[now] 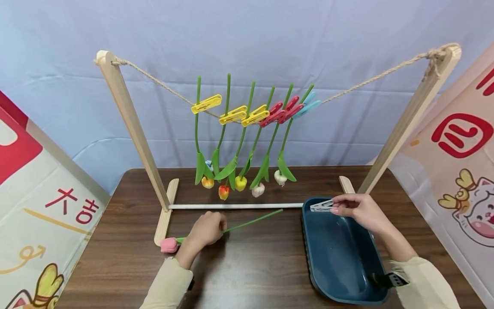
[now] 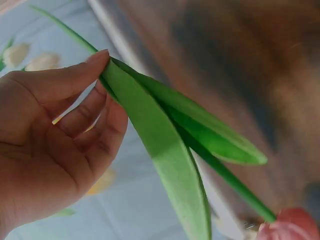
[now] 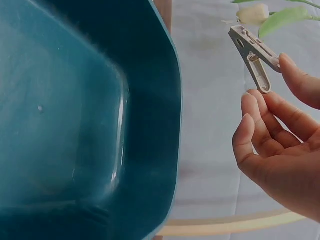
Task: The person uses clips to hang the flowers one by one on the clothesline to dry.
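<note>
My left hand (image 1: 207,228) pinches the green stem of a pink artificial tulip (image 1: 169,245) between thumb and fingers. The flower head points left and the stem's bare end points right, low over the table. In the left wrist view its long leaves (image 2: 157,135) spread below the fingertips. My right hand (image 1: 360,209) pinches a white-grey clothespin (image 1: 321,206) by its handle ends, above the far end of the blue tray (image 1: 308,249). In the right wrist view, the clothespin (image 3: 253,57) has its jaws pointing away from the fingers.
A rope (image 1: 370,80) sags between two wooden posts (image 1: 133,128). Several tulips hang upside down from it by yellow clothespins (image 1: 206,104), red clothespins (image 1: 290,110) and a blue clothespin (image 1: 308,105). A white rod (image 1: 235,206) joins the posts' feet across the brown table (image 1: 247,266).
</note>
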Demonstrator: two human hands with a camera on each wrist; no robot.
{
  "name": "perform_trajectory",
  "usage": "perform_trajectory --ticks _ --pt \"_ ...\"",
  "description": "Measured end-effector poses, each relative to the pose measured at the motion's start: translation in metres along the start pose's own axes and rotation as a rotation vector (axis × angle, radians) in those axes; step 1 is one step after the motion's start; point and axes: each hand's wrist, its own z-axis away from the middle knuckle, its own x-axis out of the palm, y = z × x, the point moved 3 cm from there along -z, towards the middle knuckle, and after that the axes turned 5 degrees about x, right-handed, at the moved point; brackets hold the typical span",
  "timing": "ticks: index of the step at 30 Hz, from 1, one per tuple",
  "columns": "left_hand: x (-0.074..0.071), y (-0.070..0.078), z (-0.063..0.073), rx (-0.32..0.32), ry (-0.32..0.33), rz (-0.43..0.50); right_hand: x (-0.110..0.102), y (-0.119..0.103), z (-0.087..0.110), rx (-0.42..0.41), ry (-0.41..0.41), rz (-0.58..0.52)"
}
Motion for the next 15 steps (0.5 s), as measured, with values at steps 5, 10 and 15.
perform_trajectory --ticks 5,10,15 --pt "-0.023 0.016 -0.006 0.074 0.085 0.041 -0.004 0.001 0.002 0.006 0.013 0.021" --pt "-0.041 0.037 -0.016 0.121 0.145 0.106 -0.003 0.002 0.001 0.018 -0.001 0.017" --pt "-0.058 0.061 -0.034 0.190 0.212 0.123 -0.004 0.000 0.001 0.024 -0.001 0.030"
